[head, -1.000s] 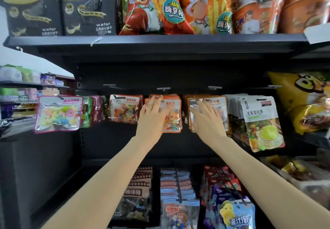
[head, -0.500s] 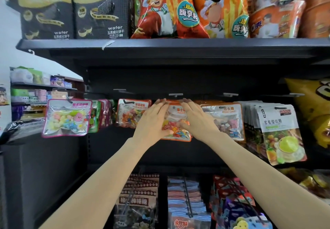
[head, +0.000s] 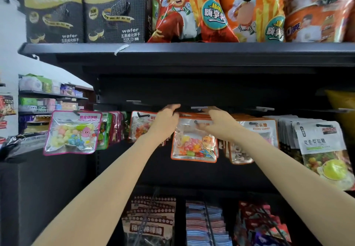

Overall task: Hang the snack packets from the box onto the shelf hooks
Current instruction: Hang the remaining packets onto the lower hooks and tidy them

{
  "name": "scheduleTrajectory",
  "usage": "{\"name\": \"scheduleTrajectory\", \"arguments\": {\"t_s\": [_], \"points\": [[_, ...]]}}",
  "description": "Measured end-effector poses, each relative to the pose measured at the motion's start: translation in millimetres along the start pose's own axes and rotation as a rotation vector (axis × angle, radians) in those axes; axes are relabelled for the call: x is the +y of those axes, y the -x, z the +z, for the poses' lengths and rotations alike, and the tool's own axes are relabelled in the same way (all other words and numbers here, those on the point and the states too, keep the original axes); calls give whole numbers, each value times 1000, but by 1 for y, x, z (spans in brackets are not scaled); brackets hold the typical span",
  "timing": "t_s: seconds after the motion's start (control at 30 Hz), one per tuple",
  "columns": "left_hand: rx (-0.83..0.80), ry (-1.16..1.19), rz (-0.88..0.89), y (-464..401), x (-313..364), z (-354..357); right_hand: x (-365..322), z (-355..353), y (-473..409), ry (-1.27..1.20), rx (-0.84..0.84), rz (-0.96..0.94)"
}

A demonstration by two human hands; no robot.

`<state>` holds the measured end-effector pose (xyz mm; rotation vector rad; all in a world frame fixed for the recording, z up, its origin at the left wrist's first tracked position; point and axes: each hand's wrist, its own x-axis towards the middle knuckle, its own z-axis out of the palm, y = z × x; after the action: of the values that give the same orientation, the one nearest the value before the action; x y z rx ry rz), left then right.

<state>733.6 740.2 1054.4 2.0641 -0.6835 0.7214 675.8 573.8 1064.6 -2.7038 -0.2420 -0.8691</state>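
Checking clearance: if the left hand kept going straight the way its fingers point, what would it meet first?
The left hand points up and right, toward the hook label tab above the orange-edged candy packet; probably that first, though depth is unclear.

We read "wafer" in white on the two black wafer boxes on the top shelf, with "120g" in small print on the right one. "STONE CANDY" stands on the hanging packet right of the hands. Other print is Chinese.

Two wafer boxes, two fries bags (top shelf), two hands.
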Motion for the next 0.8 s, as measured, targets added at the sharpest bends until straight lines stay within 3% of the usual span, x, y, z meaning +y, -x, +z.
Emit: {"name": "scheduleTrajectory", "arguments": {"t_s": [0.17,0.27,0.37,0.63,0.8], "points": [[-224,-66,-210,-25,21,2,0,-1,-12,42,-193,25],[-328,-339,-151,-34,17,6,3,-2,-16,56,-214,26],[-359,-447,-110,-38,3,9,7,-1,-20,67,-218,46],[-325,-268,-236,-41,3,13,8,-2,-26,87,-243,87],[-276,-79,-342,-43,7,13,-2,-9,-26,20,-160,123]]}}
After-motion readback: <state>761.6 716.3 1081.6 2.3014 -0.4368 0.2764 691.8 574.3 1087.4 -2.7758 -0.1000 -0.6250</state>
